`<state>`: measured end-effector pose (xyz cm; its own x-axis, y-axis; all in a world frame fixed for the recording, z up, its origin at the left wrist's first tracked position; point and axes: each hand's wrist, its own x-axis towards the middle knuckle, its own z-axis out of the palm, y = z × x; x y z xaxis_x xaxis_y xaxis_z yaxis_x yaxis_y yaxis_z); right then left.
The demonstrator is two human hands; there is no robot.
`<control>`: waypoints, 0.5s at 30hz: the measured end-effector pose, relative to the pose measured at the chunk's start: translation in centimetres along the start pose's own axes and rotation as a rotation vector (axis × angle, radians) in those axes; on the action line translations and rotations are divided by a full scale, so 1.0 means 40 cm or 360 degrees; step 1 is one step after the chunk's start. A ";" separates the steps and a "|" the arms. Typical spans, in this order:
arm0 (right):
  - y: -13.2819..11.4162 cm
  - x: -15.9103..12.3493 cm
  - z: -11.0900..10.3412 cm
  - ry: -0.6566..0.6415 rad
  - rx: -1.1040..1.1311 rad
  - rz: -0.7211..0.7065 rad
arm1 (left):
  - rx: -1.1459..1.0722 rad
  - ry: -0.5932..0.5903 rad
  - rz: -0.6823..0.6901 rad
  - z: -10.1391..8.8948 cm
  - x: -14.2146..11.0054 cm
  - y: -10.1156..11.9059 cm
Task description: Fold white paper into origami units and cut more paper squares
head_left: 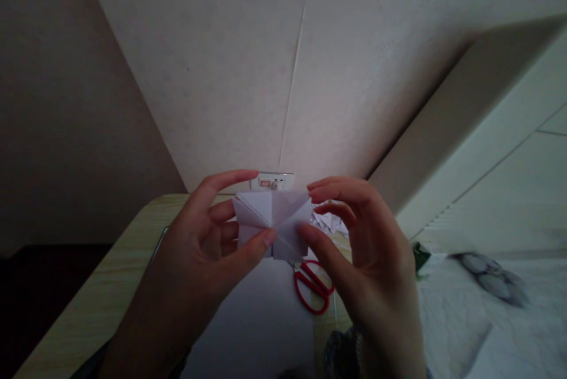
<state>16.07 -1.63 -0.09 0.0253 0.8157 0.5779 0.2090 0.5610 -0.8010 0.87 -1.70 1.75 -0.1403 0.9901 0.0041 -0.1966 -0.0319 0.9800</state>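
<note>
A pale wall [221,72] stands behind a wooden table [100,287], where a white sheet [257,320] lies. Over it, the left hand [195,255] and right hand [372,249], apart from each other, both grip one folded paper [290,222], thumbs on its near face. Red-handled scissors [315,284] lie by the sheet's right edge. Behind is a socket [287,180].

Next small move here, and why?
Probably press the folded paper flatter along its left folds with the left hand: layered edges show there, that thumb rests near the middle crease, and the right hand holds the other side.
</note>
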 end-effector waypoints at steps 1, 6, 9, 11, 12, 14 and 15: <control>0.000 0.000 0.000 -0.0002 0.0000 -0.0013 | -0.0010 -0.0011 -0.0009 0.000 -0.001 0.000; -0.002 -0.002 -0.005 -0.0036 -0.0014 -0.0051 | -0.0026 -0.0025 -0.0018 -0.001 -0.003 -0.001; -0.004 -0.002 -0.009 -0.0054 -0.0009 -0.0073 | 0.0021 -0.0027 -0.0004 -0.006 0.001 -0.004; -0.005 -0.001 -0.012 -0.0104 -0.0026 -0.0084 | 0.0042 -0.0071 -0.0017 -0.011 0.004 -0.005; -0.005 -0.001 -0.013 -0.0129 -0.0044 -0.0082 | 0.0038 -0.0092 -0.0026 -0.013 0.005 -0.005; -0.003 0.000 -0.012 -0.0162 -0.0061 -0.0080 | 0.0010 -0.0107 -0.0041 -0.014 0.005 -0.005; -0.001 0.000 -0.011 -0.0161 -0.0050 -0.0089 | -0.0005 -0.0094 -0.0044 -0.013 0.004 -0.004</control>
<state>16.47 -1.70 0.00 -0.0857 0.7943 0.6015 0.2379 0.6025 -0.7618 0.37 -1.61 1.48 -0.0772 0.9970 -0.0109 -0.2028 -0.0050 0.9792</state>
